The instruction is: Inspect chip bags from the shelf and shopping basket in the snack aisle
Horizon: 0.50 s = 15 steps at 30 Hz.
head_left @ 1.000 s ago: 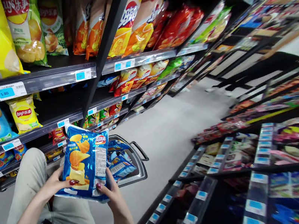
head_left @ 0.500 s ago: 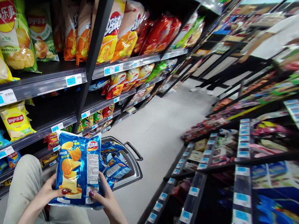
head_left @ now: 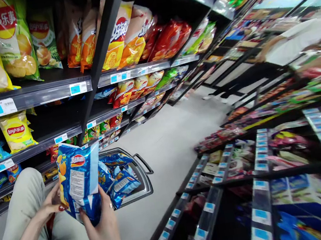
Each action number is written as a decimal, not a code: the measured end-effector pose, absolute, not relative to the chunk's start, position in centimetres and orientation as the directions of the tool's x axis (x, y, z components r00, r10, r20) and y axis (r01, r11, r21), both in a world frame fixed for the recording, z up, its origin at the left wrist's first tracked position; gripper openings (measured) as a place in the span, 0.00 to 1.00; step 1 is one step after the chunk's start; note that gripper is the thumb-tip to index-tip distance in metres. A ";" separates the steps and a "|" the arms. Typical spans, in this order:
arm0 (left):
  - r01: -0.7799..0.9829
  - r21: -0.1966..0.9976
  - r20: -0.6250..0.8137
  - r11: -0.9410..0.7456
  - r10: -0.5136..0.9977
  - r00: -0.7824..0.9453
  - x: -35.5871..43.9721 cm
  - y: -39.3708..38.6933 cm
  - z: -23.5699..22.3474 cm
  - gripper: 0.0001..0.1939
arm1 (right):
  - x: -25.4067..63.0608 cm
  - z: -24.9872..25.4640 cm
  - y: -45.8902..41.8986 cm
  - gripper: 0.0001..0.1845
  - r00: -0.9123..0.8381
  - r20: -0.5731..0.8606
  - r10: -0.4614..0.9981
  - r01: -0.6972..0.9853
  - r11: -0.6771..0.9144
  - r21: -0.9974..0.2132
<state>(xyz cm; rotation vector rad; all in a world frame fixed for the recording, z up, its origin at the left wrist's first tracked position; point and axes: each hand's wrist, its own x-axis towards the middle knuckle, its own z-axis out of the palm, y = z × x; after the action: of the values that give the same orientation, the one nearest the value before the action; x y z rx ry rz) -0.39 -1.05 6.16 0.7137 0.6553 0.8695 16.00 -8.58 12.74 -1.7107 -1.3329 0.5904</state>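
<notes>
A blue bag of chips (head_left: 79, 175) is held upright between my two hands, above my knees. Its text panel and a side seam face me, with a strip of the chip picture at the left. My left hand (head_left: 53, 204) grips the bag's lower left side, fingers partly behind it. My right hand (head_left: 102, 216) clasps the lower right corner, thumb on the front. Just beyond the bag, a grey shopping basket (head_left: 145, 179) stands on the floor with several blue chip bags (head_left: 123, 182) inside.
On the left, a black shelf (head_left: 37, 95) carries yellow, green, orange and red chip bags. A yellow Lay's bag (head_left: 16, 130) sits on a lower level. The grey aisle floor (head_left: 163, 135) runs ahead. Price-tagged racks (head_left: 217, 192) line the right; a person (head_left: 292, 46) stands farther off.
Both hands have turned the chip bag, so its front picture has swung leftward and its text panel and side seam show more. My right hand has shifted left.
</notes>
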 end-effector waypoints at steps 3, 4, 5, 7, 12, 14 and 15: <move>-0.573 0.765 -0.120 0.294 0.939 0.322 0.5 -2.2 6.0 0.44 | 13.5 12.7 -8.5 0.39 0.281 0.322 0.904 0.802 -0.037 -0.596; -0.597 0.746 -0.141 0.295 0.946 0.291 0.9 -2.7 6.2 0.46 | 12.7 12.4 -8.4 0.39 0.244 0.373 0.895 0.861 -0.022 -0.509; -0.614 0.722 -0.193 0.320 0.944 0.266 1.2 -3.3 6.4 0.48 | 11.9 12.1 -8.3 0.39 0.201 0.418 0.886 0.903 -0.002 -0.429; -0.621 0.667 -0.364 0.412 0.907 0.210 1.6 -4.1 7.1 0.46 | 10.5 11.3 -8.3 0.38 0.121 0.479 0.869 0.952 0.035 -0.304; -0.596 0.624 -0.627 0.505 0.779 0.004 1.8 -4.2 8.5 0.28 | 8.6 10.7 -8.8 0.37 0.035 0.483 0.875 0.980 0.065 -0.187; -0.592 0.642 -0.629 0.488 0.777 -0.041 1.5 -3.8 8.5 0.24 | 8.7 11.4 -9.2 0.38 0.003 0.437 0.899 0.969 0.105 -0.224; -0.590 0.650 -0.624 0.480 0.780 -0.053 1.3 -3.6 8.3 0.22 | 9.0 12.0 -9.4 0.38 -0.028 0.408 0.912 0.951 0.150 -0.271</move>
<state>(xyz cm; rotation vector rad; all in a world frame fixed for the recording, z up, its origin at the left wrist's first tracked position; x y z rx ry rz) 1.30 -3.58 8.29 0.2030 1.1756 1.1258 9.01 -9.41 11.97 -1.7716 -1.9488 -0.1047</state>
